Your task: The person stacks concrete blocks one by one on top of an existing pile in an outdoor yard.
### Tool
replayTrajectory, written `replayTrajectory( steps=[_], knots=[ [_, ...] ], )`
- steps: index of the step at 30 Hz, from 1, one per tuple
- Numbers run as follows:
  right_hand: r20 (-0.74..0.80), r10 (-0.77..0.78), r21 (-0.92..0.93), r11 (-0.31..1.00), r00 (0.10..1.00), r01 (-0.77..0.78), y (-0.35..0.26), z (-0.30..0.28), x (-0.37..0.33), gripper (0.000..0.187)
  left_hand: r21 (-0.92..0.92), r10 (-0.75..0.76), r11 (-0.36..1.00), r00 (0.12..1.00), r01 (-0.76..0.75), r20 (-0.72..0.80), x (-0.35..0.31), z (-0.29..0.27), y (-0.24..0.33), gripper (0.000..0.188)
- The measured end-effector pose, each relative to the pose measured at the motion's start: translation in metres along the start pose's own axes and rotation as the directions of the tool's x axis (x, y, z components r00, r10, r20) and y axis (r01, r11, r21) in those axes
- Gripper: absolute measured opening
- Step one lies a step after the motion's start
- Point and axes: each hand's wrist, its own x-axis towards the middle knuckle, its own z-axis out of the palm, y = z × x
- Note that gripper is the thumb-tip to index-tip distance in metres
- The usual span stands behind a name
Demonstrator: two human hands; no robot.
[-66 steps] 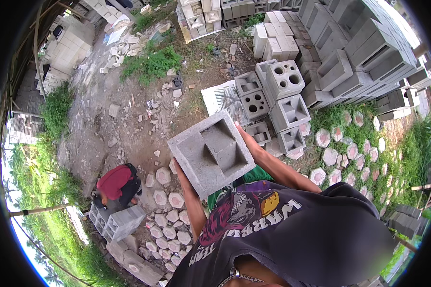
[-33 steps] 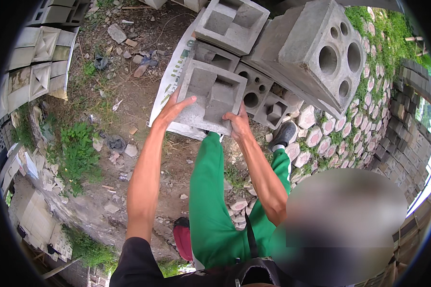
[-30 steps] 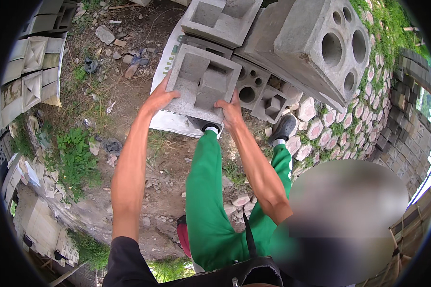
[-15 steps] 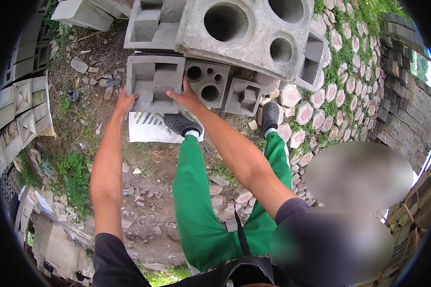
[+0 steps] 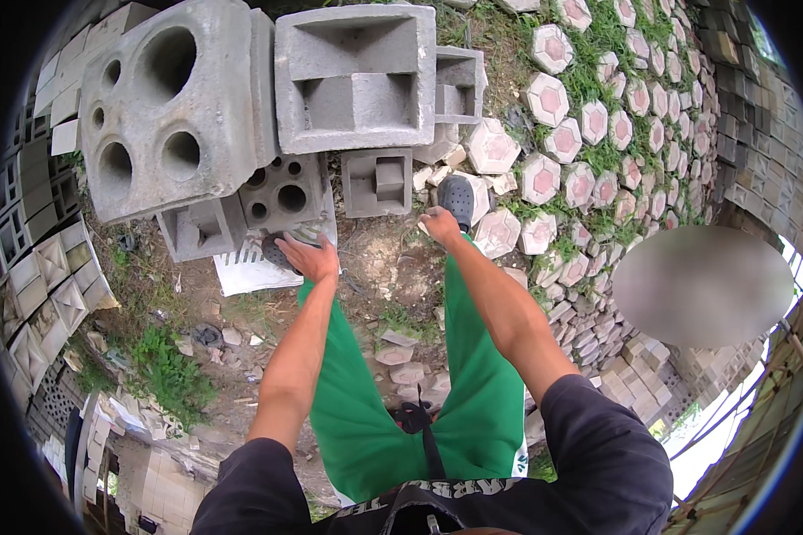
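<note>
Left hand point(image 5: 310, 259): fingers spread, nothing held
Right hand point(image 5: 439, 225): loosely half-curled, nothing visibly held
Recessed concrete block point(image 5: 376, 183): probably heavy, rigid, chippable; best gripped by 2 opposite sides

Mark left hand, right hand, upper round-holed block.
Left hand point(image 5: 315, 259), head view: back of hand.
Right hand point(image 5: 441, 226), head view: back of hand.
Upper round-holed block point(image 5: 152, 118), head view: face between holes.
</note>
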Motion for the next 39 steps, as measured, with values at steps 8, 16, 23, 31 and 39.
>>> replayTrajectory(
  steps=[8, 16, 23, 31, 39],
  knots=[
    [-0.400, -0.101, 0.207, 0.958, 0.911, 0.197, 0.013, -0.122, 0.107, 0.071, -0.509, 0.127, 0.778, 0.702, 0.368, 0.701, -0.025, 0.129, 0.137, 0.081],
    [-0.294, -0.243, 0.076, 0.958, 0.924, 0.276, -0.041, -0.198, 0.216, 0.075, -0.546, -0.107, 0.136, 0.560, 0.827, 0.821, 0.029, 0.202, 0.312, 0.077],
    [-0.335, -0.286, 0.172, 0.918, 0.898, 0.357, -0.048, -0.193, 0.246, 0.048, -0.670, -0.372, 0.174, 0.679, 0.721, 0.634, 0.024, 0.212, 0.333, 0.048],
    [-0.317, -0.058, 0.301, 0.940, 0.947, 0.158, -0.008, -0.157, 0.154, 0.040, -0.316, -0.402, 0.681, 0.698, 0.661, 0.593, -0.013, 0.156, 0.273, 0.047],
    [-0.135, 0.134, 0.302, 0.949, 0.982, -0.088, 0.061, -0.070, -0.046, 0.043, -0.113, -0.612, 0.489, 0.432, 0.865, 0.662, -0.152, 0.059, 0.124, 0.040]
  ],
)
